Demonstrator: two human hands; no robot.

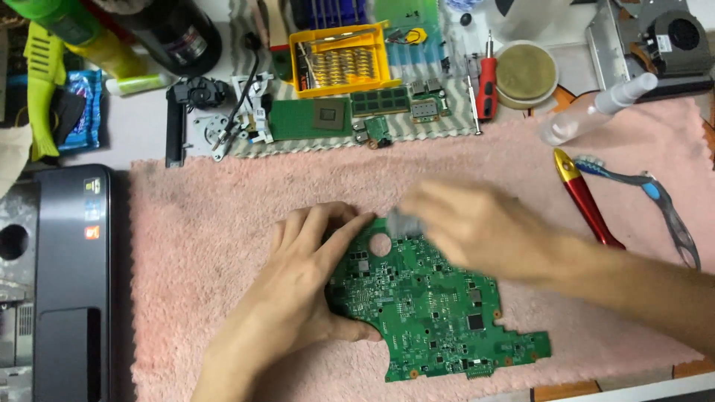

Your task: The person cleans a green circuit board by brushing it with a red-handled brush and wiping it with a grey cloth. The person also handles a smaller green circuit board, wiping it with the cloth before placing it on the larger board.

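Left hand [309, 279] gripped green circuit board [424, 305] at nine o'clock, steadying it; blurred right hand [477, 227] pinched grey pad [404, 221] at twelve.

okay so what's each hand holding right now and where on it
The left hand grips the green circuit board by its left edge. The blurred right hand pinches something small and grey; what it is cannot be told.
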